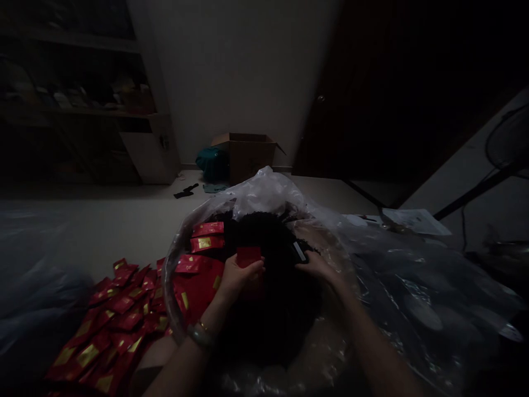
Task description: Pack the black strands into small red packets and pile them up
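Pinched between the thumb and fingers of my left hand (235, 274) is a small red packet (248, 256), held upright. It is over a heap of black, loose, crumbly material (264, 229) in a round container lined with clear plastic (264, 184). My right hand (316, 267) is closed around a small dark tool with a pale strip (299, 252), at the right side of the heap; dim light hides the tool's kind. Red packets with gold labels (206, 242) lie inside the container's left side.
Many more red packets (124, 309) are piled to the left of the container. Clear plastic sheeting (413, 298) spreads to the right. An open cardboard box (252, 157) and a teal bag (212, 163) stand by the wall, near shelves (78, 110).
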`<move>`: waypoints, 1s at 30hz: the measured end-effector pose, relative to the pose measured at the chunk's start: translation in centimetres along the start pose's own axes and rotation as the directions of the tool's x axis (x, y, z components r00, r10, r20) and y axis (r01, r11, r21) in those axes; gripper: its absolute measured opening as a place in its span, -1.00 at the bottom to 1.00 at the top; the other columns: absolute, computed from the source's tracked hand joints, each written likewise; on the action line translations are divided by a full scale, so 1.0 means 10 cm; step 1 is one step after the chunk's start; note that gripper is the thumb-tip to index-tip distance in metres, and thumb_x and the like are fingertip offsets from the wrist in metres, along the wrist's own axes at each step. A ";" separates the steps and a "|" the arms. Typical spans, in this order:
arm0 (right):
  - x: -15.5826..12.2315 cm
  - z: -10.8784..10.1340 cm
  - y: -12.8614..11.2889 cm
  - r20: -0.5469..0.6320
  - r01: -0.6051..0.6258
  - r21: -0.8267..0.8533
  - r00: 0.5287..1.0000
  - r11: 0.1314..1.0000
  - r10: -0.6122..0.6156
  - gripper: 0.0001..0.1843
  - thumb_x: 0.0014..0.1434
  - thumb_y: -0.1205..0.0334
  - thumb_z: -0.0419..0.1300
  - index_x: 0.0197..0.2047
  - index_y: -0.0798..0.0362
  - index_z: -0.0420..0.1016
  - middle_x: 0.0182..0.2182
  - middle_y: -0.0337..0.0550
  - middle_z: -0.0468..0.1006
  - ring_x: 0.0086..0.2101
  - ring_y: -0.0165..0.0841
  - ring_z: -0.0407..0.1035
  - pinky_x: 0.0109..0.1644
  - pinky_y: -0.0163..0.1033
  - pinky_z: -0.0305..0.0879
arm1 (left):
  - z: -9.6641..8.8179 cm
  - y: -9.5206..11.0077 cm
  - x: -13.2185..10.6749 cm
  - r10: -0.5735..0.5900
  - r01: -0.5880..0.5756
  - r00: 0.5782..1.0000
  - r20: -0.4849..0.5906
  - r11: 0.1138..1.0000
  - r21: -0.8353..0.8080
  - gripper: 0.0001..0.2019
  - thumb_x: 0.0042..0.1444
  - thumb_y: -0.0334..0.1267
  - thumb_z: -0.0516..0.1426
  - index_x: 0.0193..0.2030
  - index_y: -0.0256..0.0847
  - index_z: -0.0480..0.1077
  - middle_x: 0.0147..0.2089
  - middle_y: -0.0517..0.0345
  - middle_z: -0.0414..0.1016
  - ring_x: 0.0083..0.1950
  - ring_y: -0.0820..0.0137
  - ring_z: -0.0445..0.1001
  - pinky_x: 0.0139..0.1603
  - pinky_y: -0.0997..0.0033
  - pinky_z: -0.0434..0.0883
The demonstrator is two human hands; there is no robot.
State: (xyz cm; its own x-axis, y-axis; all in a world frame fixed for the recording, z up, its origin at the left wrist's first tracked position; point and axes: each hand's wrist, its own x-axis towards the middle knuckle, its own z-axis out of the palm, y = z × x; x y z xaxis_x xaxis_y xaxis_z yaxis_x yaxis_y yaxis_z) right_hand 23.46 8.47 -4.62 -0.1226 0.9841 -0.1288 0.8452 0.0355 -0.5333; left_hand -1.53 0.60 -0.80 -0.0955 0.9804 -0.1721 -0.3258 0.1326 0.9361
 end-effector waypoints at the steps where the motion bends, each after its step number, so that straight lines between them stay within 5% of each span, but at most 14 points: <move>1: 0.00 -0.06 -0.03 -0.014 0.022 0.024 1.000 0.999 -0.021 -0.50 -0.02 0.18 0.31 0.02 0.13 0.45 -0.10 0.02 0.56 -0.08 -0.11 0.44 -0.01 -0.12 0.34 | 0.00 -0.01 0.00 -0.001 0.001 1.000 0.006 1.000 0.013 -0.58 -0.41 -0.15 0.42 -0.37 -0.35 0.52 -0.44 0.05 0.59 -0.44 0.36 0.53 -0.35 0.41 0.45; 5: -0.17 -0.37 -0.27 -0.096 0.244 0.196 0.969 0.950 -0.229 -0.39 0.06 0.07 0.26 0.17 0.07 0.35 0.07 -0.02 0.47 0.07 -0.11 0.34 0.12 -0.03 0.28 | 0.00 -0.05 0.01 -0.012 0.009 0.999 0.047 0.998 0.067 -0.60 -0.41 -0.18 0.41 -0.37 -0.35 0.54 -0.40 0.03 0.61 -0.40 0.33 0.54 -0.32 0.40 0.44; 8: -0.41 -0.53 -0.55 -0.052 0.342 0.253 0.939 0.905 -0.340 -0.42 0.10 -0.01 0.22 0.16 0.03 0.38 0.06 -0.06 0.49 0.05 -0.12 0.36 0.12 -0.01 0.28 | 0.01 -0.05 0.00 -0.009 -0.003 0.996 0.088 0.991 0.134 -0.62 -0.42 -0.23 0.41 -0.37 -0.33 0.55 -0.38 0.04 0.62 -0.37 0.33 0.54 -0.28 0.40 0.43; 15: -0.75 -0.45 -1.05 0.106 0.446 0.159 0.879 0.881 -0.464 -0.53 0.08 0.12 0.25 0.07 0.06 0.47 -0.04 -0.05 0.57 -0.08 -0.11 0.46 0.00 -0.11 0.35 | 0.05 -0.12 -0.03 -0.041 -0.002 0.975 0.220 0.982 0.190 -0.67 -0.40 -0.26 0.38 -0.41 -0.34 0.56 -0.53 0.18 0.55 -0.49 0.41 0.45 -0.39 0.44 0.37; 23: -0.72 -0.35 -1.09 0.080 0.418 0.181 0.896 0.890 -0.437 -0.73 0.12 0.23 0.19 -0.10 0.02 0.58 -0.21 -0.15 0.64 -0.22 -0.20 0.51 -0.15 -0.22 0.36 | 0.00 -0.09 -0.03 -0.071 -0.021 0.945 0.318 0.961 0.276 -0.66 -0.35 -0.28 0.37 -0.35 -0.35 0.51 -0.44 0.16 0.55 -0.42 0.41 0.45 -0.35 0.45 0.37; 30: -0.66 -0.53 -0.99 -0.030 0.398 0.200 0.916 0.895 -0.401 -0.71 0.14 0.16 0.15 -0.10 0.03 0.57 -0.19 -0.15 0.64 -0.19 -0.17 0.50 -0.15 -0.18 0.39 | -0.12 -0.10 0.00 -0.274 0.088 0.855 0.439 0.913 0.399 -0.75 -0.35 -0.34 0.33 -0.44 -0.36 0.46 -0.58 0.21 0.45 -0.57 0.46 0.37 -0.53 0.51 0.29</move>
State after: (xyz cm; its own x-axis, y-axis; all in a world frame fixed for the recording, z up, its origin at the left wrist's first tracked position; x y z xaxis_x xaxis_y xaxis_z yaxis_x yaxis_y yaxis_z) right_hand 18.65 2.53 5.90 -0.4352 0.8921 0.1213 0.6038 0.3891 -0.6957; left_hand -2.30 0.25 -2.07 0.4209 0.8664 -0.2689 0.0692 0.2649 0.9618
